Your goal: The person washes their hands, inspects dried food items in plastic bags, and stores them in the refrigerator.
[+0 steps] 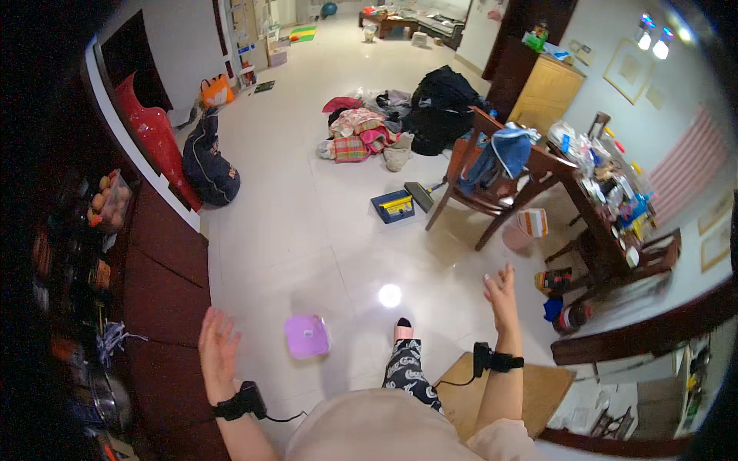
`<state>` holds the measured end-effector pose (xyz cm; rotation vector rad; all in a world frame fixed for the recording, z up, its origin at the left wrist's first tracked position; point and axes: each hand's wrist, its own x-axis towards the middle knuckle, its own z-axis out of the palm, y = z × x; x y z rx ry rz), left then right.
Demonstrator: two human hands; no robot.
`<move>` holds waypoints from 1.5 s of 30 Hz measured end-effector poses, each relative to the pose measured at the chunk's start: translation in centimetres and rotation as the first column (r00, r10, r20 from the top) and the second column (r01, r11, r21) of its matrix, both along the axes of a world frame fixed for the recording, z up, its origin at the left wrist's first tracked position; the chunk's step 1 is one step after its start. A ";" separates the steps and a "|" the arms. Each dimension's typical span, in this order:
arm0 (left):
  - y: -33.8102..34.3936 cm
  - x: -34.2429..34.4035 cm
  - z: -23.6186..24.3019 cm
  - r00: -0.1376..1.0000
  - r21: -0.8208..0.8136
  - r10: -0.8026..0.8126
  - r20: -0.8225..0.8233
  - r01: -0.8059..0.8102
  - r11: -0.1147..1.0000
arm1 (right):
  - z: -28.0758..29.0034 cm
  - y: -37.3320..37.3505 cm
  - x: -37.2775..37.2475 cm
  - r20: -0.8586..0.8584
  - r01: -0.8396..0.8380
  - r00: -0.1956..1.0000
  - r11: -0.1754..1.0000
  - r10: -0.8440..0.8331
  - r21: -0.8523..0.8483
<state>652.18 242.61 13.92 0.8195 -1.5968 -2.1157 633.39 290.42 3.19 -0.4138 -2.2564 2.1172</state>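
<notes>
Both hands raised, empty, fingers spread loose, grasping nothing. Left hand (217,349) sits at about 7 o'clock in the view, palm turned inward, black wrist strap (240,402) with a cable below it. Right hand (501,296) at about 4 o'clock, fingers pointing up, a matching black strap (492,359) on that wrist.

Nearest thing: a pink square floor scale (307,336), flat on the pale tiled floor (307,200), lying between the hands but much closer to the left one, at 3 o'clock from the left hand, near but not touching. From the right hand it is at about 8 o'clock, well apart. The person's foot in a pink slipper (403,329) stands at 3 o'clock of the scale, patterned trouser leg below it.

A bright ceiling-light glare spot (390,295) on the floor at 12 o'clock of the foot. Brown mat (530,392) under the right forearm. Dark red cabinet top (165,269) runs beside the left hand at 10 o'clock.

Farther off: blue tray with a yellow item (393,206) at 12 o'clock, wooden chair (480,180) draped with blue cloth at 1 o'clock, cluttered table (607,200) at 2 o'clock, clothes pile (361,134) and a black bag (442,107) beyond.
</notes>
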 end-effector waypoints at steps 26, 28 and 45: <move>-31.0 -61.0 0.2 0.963 0.044 0.258 0.084 -0.262 0.964 | -4.4 -11.5 -55.6 -0.209 0.378 0.918 0.581 -0.337 0.721; -35.7 -68.1 0.2 0.977 -0.015 0.185 0.111 -0.184 0.983 | -4.5 -17.6 -56.5 0.025 0.180 0.929 0.511 -0.368 0.840; -55.1 -108.4 6.1 0.782 -0.126 -0.477 0.401 0.563 0.817 | 15.0 -79.6 -108.0 0.139 -0.938 0.334 0.314 0.932 0.150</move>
